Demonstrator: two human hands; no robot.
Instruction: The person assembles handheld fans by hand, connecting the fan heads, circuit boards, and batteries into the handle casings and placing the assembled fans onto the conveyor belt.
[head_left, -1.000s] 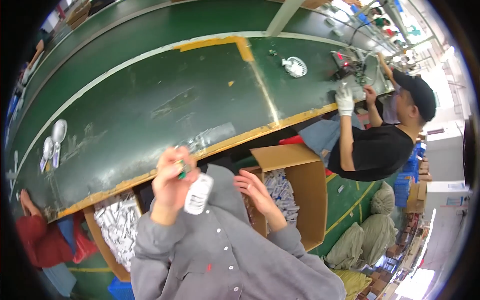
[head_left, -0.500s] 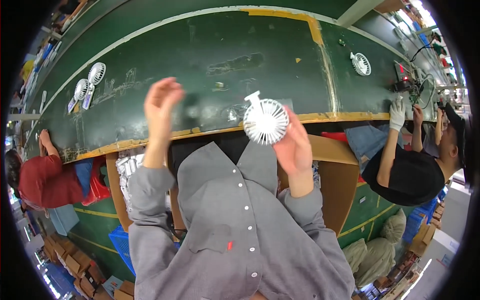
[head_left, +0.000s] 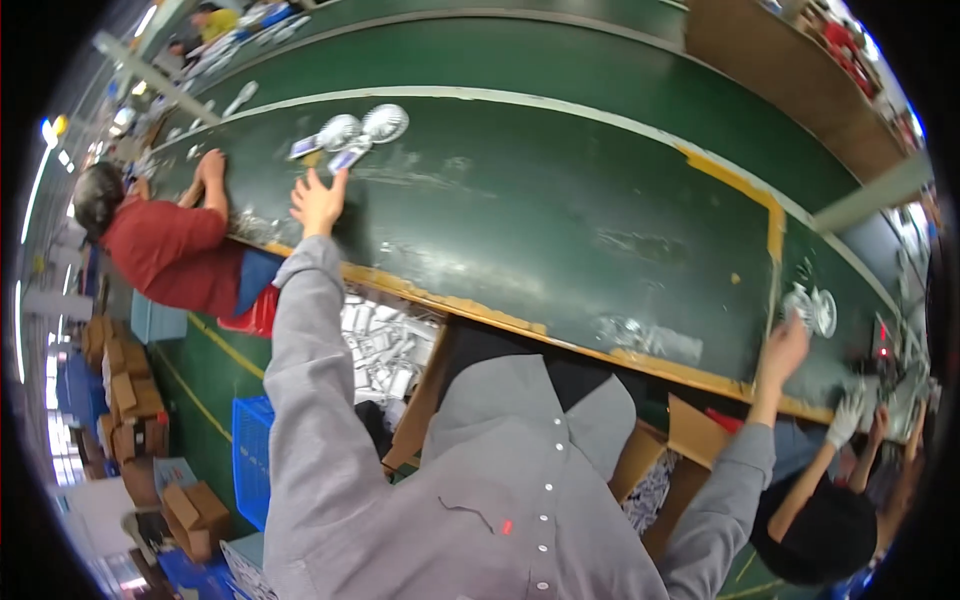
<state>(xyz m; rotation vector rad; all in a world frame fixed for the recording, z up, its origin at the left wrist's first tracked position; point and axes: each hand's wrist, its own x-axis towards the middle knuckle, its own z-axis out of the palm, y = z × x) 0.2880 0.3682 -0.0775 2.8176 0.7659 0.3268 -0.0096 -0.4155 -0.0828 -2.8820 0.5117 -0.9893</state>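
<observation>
My left hand (head_left: 318, 206) reaches to the far left of the green bench with its fingers spread. Its fingertips are close to the handle of a white handheld fan (head_left: 385, 123); whether they touch it I cannot tell. A second handheld fan (head_left: 338, 132) lies beside that one, also with a pale handle. At the right, my right hand (head_left: 784, 352) is closed on a white round fan head (head_left: 798, 303), slightly blurred. Right beside it on the bench is another white fan head (head_left: 825, 314).
Along the green bench (head_left: 540, 220) runs a worn yellow front edge. Below stands a box of white parts (head_left: 390, 345). A blue crate (head_left: 252, 460) is at lower left. A person in red (head_left: 175, 250) works at left; a co-worker's gloved hand (head_left: 846, 420) is at right.
My right hand has carried the fan head from the middle to the far right, beside the other one. The left hand has stretched out toward the two fans. The view has swung left.
</observation>
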